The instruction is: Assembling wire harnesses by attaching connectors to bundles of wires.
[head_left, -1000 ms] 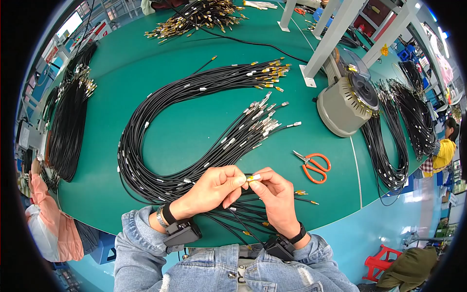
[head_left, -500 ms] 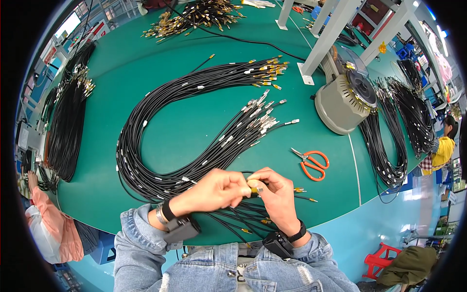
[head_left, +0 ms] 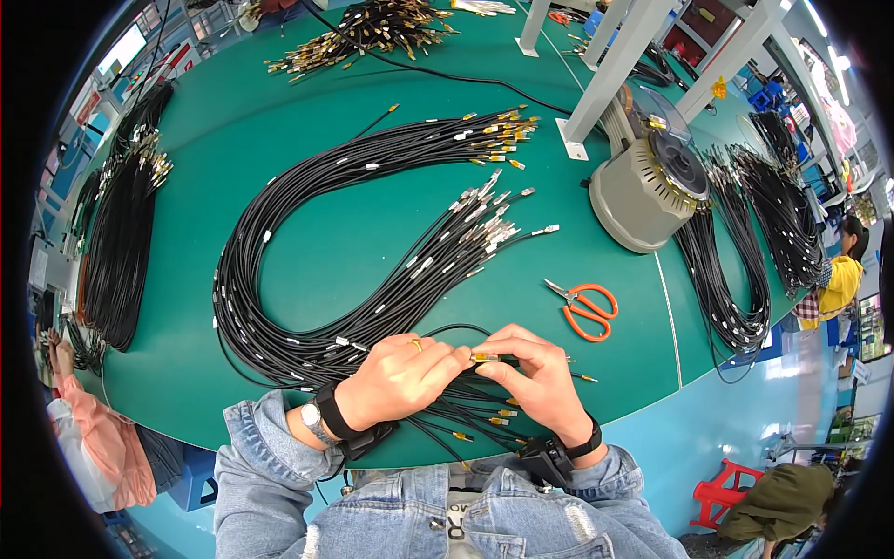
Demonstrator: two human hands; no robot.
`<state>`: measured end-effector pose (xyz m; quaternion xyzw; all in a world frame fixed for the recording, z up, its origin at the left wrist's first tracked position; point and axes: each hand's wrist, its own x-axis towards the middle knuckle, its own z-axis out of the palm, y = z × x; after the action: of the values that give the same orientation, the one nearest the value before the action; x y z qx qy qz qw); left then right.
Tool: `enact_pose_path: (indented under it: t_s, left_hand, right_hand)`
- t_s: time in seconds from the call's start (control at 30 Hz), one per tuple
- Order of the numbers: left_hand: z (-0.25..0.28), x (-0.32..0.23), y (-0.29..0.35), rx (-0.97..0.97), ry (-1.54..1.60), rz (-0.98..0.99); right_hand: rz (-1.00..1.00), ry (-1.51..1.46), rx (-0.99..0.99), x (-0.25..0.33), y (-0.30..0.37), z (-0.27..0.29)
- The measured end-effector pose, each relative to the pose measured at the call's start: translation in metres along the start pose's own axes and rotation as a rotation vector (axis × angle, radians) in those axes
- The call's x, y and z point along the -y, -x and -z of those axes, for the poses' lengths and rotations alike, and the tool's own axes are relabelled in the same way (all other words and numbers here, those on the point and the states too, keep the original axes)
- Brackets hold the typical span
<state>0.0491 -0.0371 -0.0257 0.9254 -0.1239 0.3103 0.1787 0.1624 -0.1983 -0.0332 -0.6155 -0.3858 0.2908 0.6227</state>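
My left hand (head_left: 402,374) and my right hand (head_left: 542,384) meet near the table's front edge. Their fingertips pinch the end of a black cable, where a yellow-wrapped metal connector (head_left: 482,358) shows between them. Part of that cable is hidden behind my fingers. Under and beside my hands lie more black cables (head_left: 447,412) with yellow-wrapped tips. Just beyond, a thick bundle of black cables (head_left: 244,270) curves in a U, with white labels along it. One end of the bundle has yellow-wrapped tips, the other bare silver connectors.
Orange-handled scissors (head_left: 589,312) rest right of my hands on the green table (head_left: 447,88). A round beige tape dispenser (head_left: 635,200) stands beside a grey metal post (head_left: 596,88). Further cable bundles lie left (head_left: 121,252) and right (head_left: 745,270). Co-workers sit at both sides.
My left hand has rolled over so its back faces up, and its fingers have come against the connector. My right hand still grips there. The whole view has shifted slightly.
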Motion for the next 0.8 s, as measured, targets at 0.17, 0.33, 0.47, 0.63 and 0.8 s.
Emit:
enact_pose_path:
  t_s: [0.17,0.33,0.47,0.63,0.8]
  left_hand:
    - [-0.001,-0.001,-0.002,0.005,0.059,0.057]
    - [-0.006,0.001,0.002,0.022,0.217,0.189]
    - [-0.005,0.001,0.001,0.075,0.331,0.280]
    - [0.001,0.001,-0.001,0.244,0.623,0.488]
    - [0.007,0.003,-0.005,0.329,0.742,0.561]
  right_hand:
    - [0.045,0.137,-0.003,0.005,-0.002,0.001]
    - [0.087,0.223,-0.030,0.006,-0.002,0.000]
    - [0.118,0.239,-0.070,-0.002,0.001,-0.002]
    - [0.147,0.227,-0.071,-0.005,0.003,-0.002]
    - [0.202,0.279,-0.084,0.000,0.000,-0.004]
